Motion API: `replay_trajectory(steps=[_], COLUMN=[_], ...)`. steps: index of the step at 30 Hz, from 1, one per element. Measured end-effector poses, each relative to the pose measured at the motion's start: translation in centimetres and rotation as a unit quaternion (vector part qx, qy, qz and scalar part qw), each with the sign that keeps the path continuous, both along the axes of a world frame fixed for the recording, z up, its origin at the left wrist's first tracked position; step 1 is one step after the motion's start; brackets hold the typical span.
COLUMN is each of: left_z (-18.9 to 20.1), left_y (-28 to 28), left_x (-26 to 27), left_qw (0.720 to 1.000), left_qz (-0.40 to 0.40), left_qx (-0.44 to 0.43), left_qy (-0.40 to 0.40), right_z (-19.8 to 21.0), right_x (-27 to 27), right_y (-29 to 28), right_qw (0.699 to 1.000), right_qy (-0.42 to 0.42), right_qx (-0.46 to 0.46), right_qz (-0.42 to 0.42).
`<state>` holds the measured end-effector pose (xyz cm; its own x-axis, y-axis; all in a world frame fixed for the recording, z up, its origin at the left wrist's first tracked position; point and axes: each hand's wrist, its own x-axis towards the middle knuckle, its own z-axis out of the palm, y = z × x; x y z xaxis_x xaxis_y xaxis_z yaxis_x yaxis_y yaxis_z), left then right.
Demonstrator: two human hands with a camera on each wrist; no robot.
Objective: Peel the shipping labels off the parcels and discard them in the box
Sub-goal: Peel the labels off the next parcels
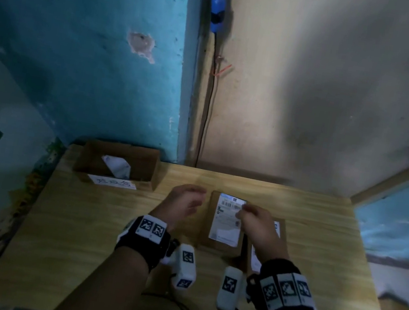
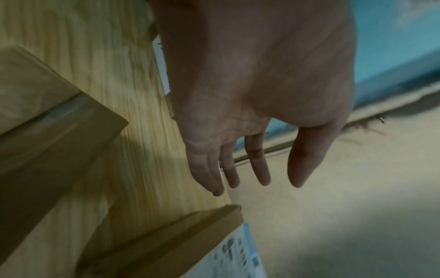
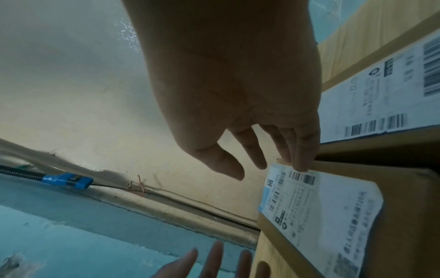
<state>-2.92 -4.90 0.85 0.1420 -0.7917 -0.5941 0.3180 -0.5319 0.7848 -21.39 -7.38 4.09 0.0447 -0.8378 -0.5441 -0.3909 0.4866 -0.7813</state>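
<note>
On the desk, the open cardboard box left of the parcel holds one crumpled label. The parcel carries its shipping label. Right hand fingertips touch that label's far edge; left hand hovers left of the parcel, relaxed, empty.

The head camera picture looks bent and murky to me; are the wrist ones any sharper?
Head view: dim, walls bowed by the wide lens, the white shipping label on the brown cardboard parcel too soft to read. Left wrist view: the left hand is smeared and in shadow. Right wrist view: sharpest, with barcodes legible near the right hand, though stretched at the edges.
</note>
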Motion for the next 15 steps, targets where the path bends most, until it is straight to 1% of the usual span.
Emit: replay_trajectory(steps=[2,3,5,7,10,15], left_z=[-0.1,-0.2,-0.1,0.1,0.5,0.2], left_y=[0.2,0.3,0.5,0.7,0.9,1.1], left_x=[-1.4,-2.0,-2.8,-3.5,-3.7,-3.2], left_qw=[0.998,0.997,0.995,0.993,0.995,0.991], left_qz=[-0.030,-0.049,-0.082,-0.095,-0.056,0.042], left_qx=[0.017,0.025,0.033,0.036,0.043,0.072], left_qy=[-0.048,-0.057,-0.055,-0.067,-0.072,-0.107], right_z=[-0.1,-0.3,-0.2,-0.1,-0.2,-1.0], right_x=[-0.7,-1.1,-1.5,-1.7,-1.8,-2.1], right_y=[0.1,0.2,0.2,0.1,-0.3,-0.2], right_qw=[1.000,1.000,0.999,0.999,0.998,0.992], right_qy=[-0.001,-0.005,-0.009,-0.015,-0.037,-0.068], right_qx=[0.001,0.006,0.015,0.019,0.045,0.088], right_qz=[0.015,0.024,0.033,0.042,0.033,0.052])
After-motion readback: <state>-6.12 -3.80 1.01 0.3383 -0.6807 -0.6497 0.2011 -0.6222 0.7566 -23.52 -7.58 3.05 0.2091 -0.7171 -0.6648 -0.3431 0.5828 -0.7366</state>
